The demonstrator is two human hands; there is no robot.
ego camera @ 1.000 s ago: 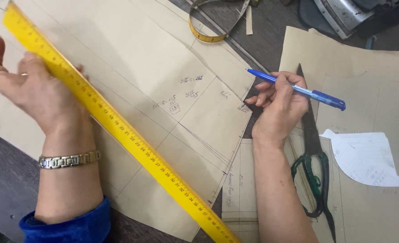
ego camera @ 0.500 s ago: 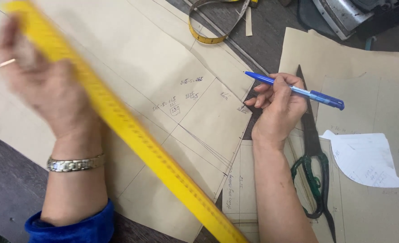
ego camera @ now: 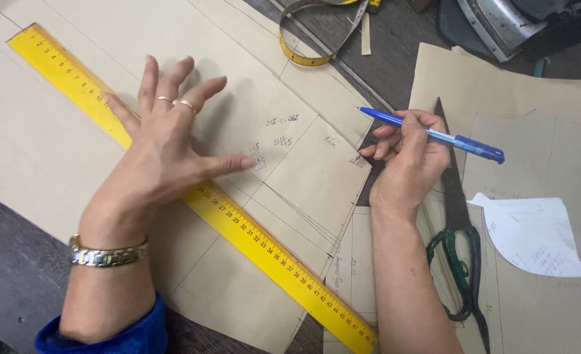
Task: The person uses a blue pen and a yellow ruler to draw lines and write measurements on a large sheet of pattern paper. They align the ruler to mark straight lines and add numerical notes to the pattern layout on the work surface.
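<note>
1. Yellow ruler is your landmark: it lies slantwise across the tan pattern paper on the dark tabletop, one end at the far left, the other near the bottom edge.
2. Your left hand rests across the ruler's upper part, fingers spread wide, the grip splayed and closed on nothing. The thumb points right, beyond the ruler, over the paper.
3. You wear two rings on that hand, a metal watch at the wrist and a blue sleeve below it.
4. Your right hand lies well to the right of the ruler, its grip pinching a blue pen. The pen's tip points left, just above the paper's right edge.
5. Black scissors with green handles lie right of the ruler, partly under your right hand, blades pointing away from you.
6. White curved paper piece lies right of the scissors, on more tan paper.
7. Yellow tape measure curls on the tabletop, beyond the ruler, near the top edge.
</note>
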